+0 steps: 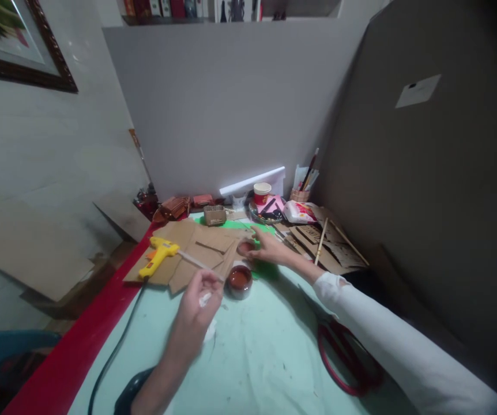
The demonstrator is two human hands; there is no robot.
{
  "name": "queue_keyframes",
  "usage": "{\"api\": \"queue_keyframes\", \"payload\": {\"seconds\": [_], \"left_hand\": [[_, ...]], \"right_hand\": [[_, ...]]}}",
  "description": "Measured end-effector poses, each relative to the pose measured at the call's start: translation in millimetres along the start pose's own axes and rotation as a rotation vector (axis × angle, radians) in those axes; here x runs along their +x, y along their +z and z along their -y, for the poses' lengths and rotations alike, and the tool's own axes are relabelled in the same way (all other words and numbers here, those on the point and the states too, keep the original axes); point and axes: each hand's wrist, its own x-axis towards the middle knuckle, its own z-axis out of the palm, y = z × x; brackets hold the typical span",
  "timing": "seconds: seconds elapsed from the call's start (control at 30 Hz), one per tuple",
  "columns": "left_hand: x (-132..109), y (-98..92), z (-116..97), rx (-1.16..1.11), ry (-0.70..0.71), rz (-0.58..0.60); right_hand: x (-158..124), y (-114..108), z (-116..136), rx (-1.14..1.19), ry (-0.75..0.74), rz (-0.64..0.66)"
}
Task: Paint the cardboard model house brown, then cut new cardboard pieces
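My left hand [199,305] is closed with its fingers curled round a crumpled white tissue [206,300]. Just right of it stands an open glass jar [240,280] with reddish-brown contents. My right hand [268,248] reaches in from the right, its thumb and fingers closed round the side of a round jar lid [245,248] with a reddish-brown inside, behind the jar. A yellow glue gun [159,255] lies on cardboard sheets [179,230] at the left. From its rear a long pale glue stick [199,263] runs towards my left fingers; whether they touch is unclear.
Large red-handled scissors [347,360] lie under my right forearm. Cardboard pieces and wooden sticks [321,242] are at the right. Along the back stand a small cardboard box [214,215], a paper cup [262,193] and a brush holder [300,195]. The glue gun's cord [116,349] crosses the left side.
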Motion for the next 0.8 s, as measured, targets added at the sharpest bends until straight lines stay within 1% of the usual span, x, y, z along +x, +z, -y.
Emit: {"api": "queue_keyframes", "payload": {"seconds": [0.1, 0.17, 0.3, 0.4, 0.5, 0.63, 0.8], "left_hand": [[11, -4.6, 3, 0.109, 0.021, 0.022], [18, -5.8, 8, 0.152, 0.030, 0.001], [21, -5.0, 14, 0.161, 0.030, 0.000], [17, -4.1, 12, 0.146, 0.022, 0.003], [14, -2.8, 9, 0.135, 0.011, 0.023], [13, 0.6, 10, 0.145, -0.019, 0.090], [12, 3.1, 19, 0.181, -0.053, 0.149]], "right_hand": [[3, 10, -1, 0.010, -0.010, -0.019], [4, 15, -1, 0.015, -0.010, -0.037], [4, 16, -1, 0.017, -0.007, -0.066], [0, 7, 4, 0.027, -0.030, -0.081], [-13, -8, 12, 0.044, -0.082, -0.074], [-42, -26, 23, 0.048, -0.150, -0.005], [-70, -34, 32, 0.010, -0.164, 0.059]]}}
